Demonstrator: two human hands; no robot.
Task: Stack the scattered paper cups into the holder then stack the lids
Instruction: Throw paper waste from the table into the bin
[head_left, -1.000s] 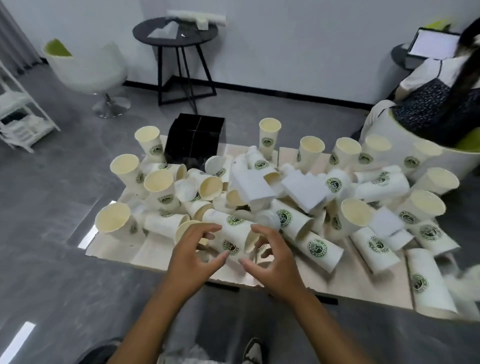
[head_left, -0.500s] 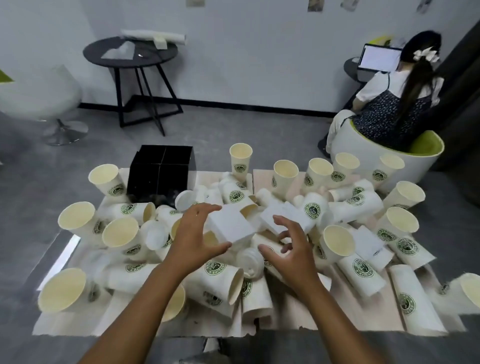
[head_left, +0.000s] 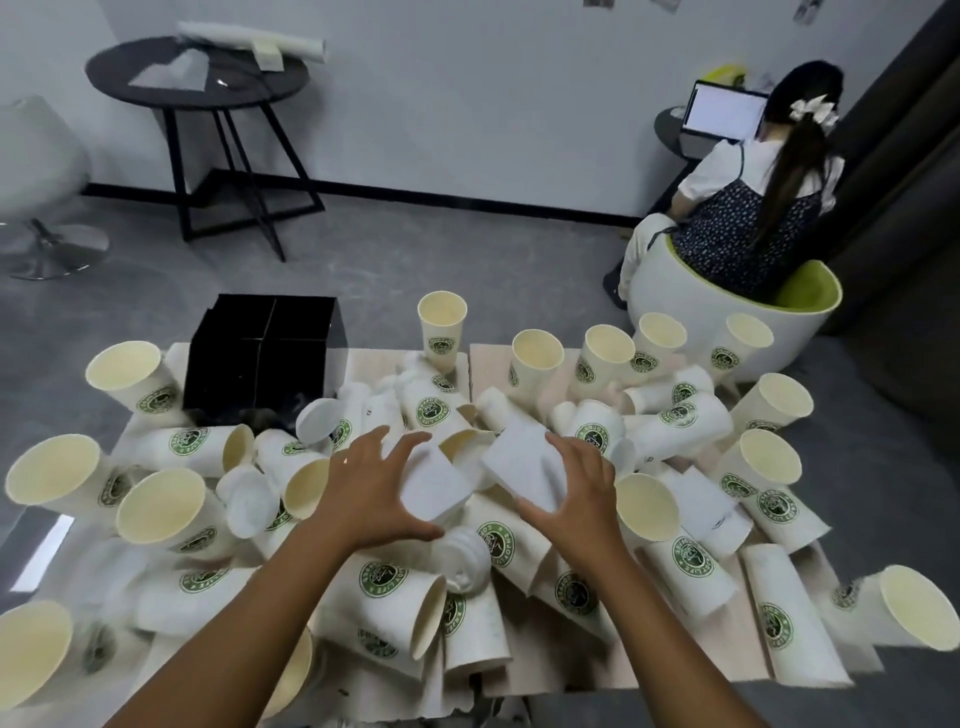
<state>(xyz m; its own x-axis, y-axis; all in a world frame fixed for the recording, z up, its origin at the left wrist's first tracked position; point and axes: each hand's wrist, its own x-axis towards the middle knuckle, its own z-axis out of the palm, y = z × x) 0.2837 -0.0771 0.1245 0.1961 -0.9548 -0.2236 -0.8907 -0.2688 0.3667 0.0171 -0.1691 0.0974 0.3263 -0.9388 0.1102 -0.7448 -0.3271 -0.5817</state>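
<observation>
My left hand (head_left: 371, 491) curls round a white block (head_left: 434, 480) at the centre of the frame, thumb under its near corner and fingers over its far edge; my right hand (head_left: 576, 493) grasps a second white block (head_left: 522, 467) just beside it, fingers hooked over the top and thumb along the near edge. Both blocks lie on top of the heap, so I judge I hold them to lift them clear of the cups (head_left: 400, 597) buried beneath; what the blocks are I cannot tell.

Outward from my hands the cups lie scattered across the table (head_left: 524, 680); most are on their sides with mouths facing all ways, some partly nested; a row stands upright along the far edge, right of centre, and these look empty. A domed lid (head_left: 462, 564) rests between my wrists; another lid (head_left: 318, 420) leans against cups further up, left of centre.

The holder (head_left: 260, 358), a black box split into compartments, stands at the upper left of the table; I see no cups in it, though its depths are dark; the stacking looks barely begun.
</observation>
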